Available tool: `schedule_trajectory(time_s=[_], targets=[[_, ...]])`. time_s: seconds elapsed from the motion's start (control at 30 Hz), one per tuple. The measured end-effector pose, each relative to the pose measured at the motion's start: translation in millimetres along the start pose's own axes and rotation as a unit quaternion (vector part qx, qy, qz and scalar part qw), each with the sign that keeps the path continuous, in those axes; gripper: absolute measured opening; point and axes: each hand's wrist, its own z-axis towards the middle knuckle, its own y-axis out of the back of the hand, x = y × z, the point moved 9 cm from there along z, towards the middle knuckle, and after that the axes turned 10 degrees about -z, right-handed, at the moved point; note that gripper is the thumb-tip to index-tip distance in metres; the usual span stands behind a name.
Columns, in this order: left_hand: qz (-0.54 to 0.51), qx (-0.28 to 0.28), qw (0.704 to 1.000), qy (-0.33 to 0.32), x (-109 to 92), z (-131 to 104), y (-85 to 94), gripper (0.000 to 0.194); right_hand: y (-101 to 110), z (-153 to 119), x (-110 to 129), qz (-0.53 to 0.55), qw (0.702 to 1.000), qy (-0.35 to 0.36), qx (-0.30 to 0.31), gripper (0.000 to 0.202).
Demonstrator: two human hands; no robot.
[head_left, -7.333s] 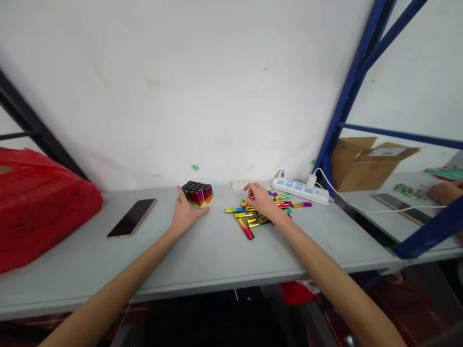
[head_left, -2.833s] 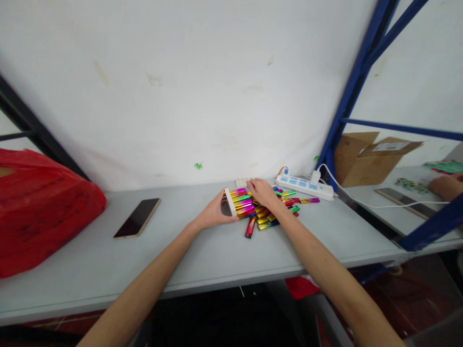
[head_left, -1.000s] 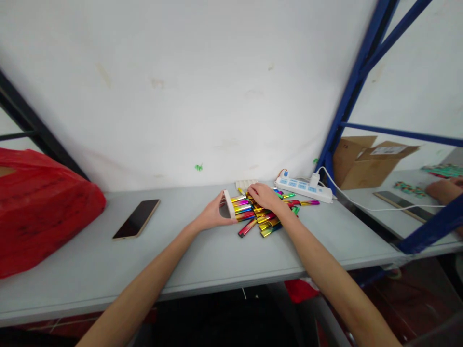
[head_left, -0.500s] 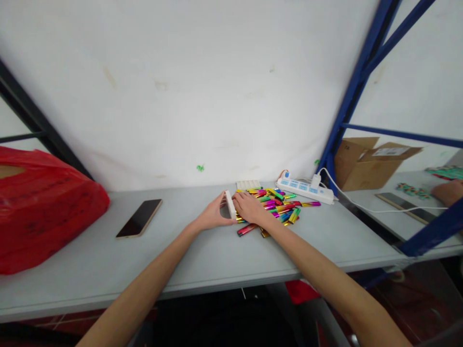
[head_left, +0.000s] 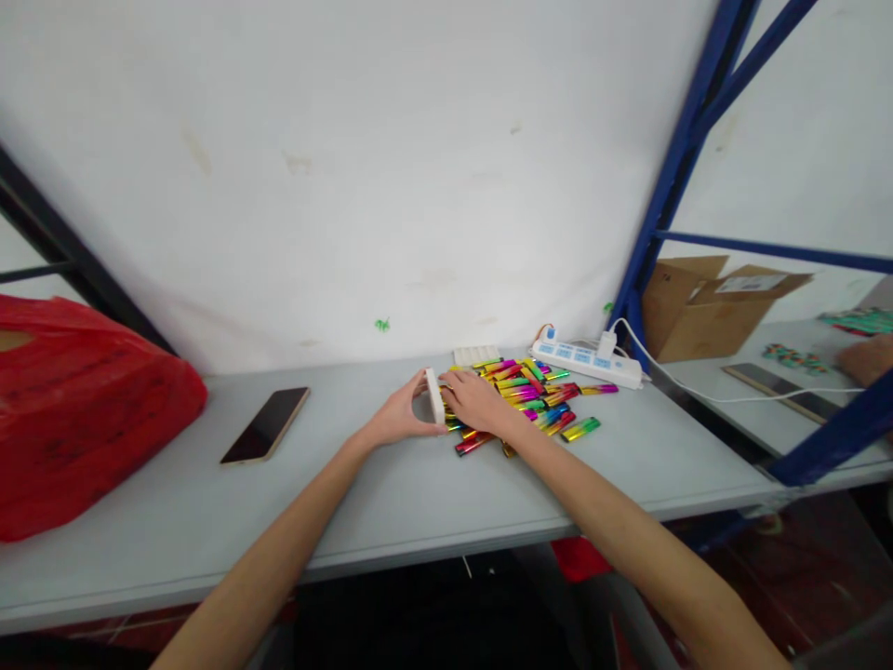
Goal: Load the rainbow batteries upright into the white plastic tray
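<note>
Grey table (head_left: 391, 521): a heap of shiny sticks (head_left: 530, 395) is lying far, right of centre.
Right hand (head_left: 476, 400) is covering the heap's left end, grip impossible to tell; left hand (head_left: 401, 412) is clasping a white tray (head_left: 435, 395) on edge just left. Advisable: keeping the tray steady, pressing evenly.

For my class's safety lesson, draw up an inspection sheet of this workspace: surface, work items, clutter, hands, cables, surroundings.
Surface: grey table against a white wall.
Work items: shiny coloured sticks in a loose pile; white tray on edge at its left; second tray behind.
Clutter: phone and red bag, left side.
Hands: left hand grips the white tray; right hand is at the pile, its grip unclear.
Cables: white cable runs right from the power strip.
Surroundings: blue frame, open cardboard box, another person's hand at right.
</note>
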Motion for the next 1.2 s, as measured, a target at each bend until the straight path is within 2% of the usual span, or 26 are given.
schedule_trajectory(time_s=[0.1,0.27,0.33,0.43,0.5,0.57,0.63,0.7,0.73,0.8,0.87,0.93,1.07,1.2], targets=[[0.000,0.005,1.000,0.010,-3.1,0.1,-1.7,0.127,-4.9,-3.7,12.1,-0.011,1.000,0.024,0.004,0.032],[-0.002,0.007,0.999,0.038,-7.4,-12.8,16.1,0.129,-5.5,-8.8,1.5,-0.012,1.000,0.008,0.020,0.033],[-0.009,0.001,0.999,0.044,-7.4,-15.9,20.0,0.130,-3.5,-8.3,4.1,-0.006,1.000,0.009,0.012,0.033],[-0.005,0.022,0.999,0.026,-10.5,-15.1,14.0,0.125,-3.8,-7.1,19.7,-0.010,0.999,0.038,-0.003,0.034],[0.009,0.042,0.999,0.012,-11.8,-13.8,11.9,0.119,-7.9,-7.1,27.4,-0.019,0.998,0.055,0.008,0.033],[0.052,0.033,0.998,0.005,-9.4,-13.4,21.6,0.116,-9.0,-7.1,26.3,-0.014,0.998,0.057,0.017,0.034],[0.146,-0.010,0.989,0.004,-2.7,-13.9,42.0,0.113,-3.1,-5.9,16.6,0.005,0.999,0.046,0.002,0.036],[0.241,-0.075,0.967,0.022,9.7,-15.8,67.0,0.110,6.8,-3.4,0.5,0.022,0.999,0.021,-0.028,0.037],[0.273,-0.109,0.955,0.047,19.3,-17.3,78.8,0.108,11.6,-1.8,-9.1,0.026,0.999,0.004,-0.042,0.036],[0.318,-0.138,0.930,0.119,44.0,-20.6,93.6,0.095,19.7,1.0,-28.5,0.032,0.996,-0.037,-0.070,0.032],[0.355,-0.117,0.915,0.151,62.1,-20.9,94.1,0.082,25.4,2.8,-45.0,0.041,0.992,-0.073,-0.091,0.028],[0.383,-0.101,0.907,0.145,68.5,-19.3,90.9,0.079,28.8,3.4,-55.8,0.056,0.989,-0.094,-0.100,0.028],[0.399,-0.084,0.908,0.097,61.6,-11.3,84.2,0.073,34.4,2.5,-64.8,0.067,0.987,-0.115,-0.095,0.026],[0.370,-0.071,0.924,0.057,56.0,4.5,85.8,0.064,41.7,0.5,-69.1,0.055,0.984,-0.136,-0.099,0.027]])
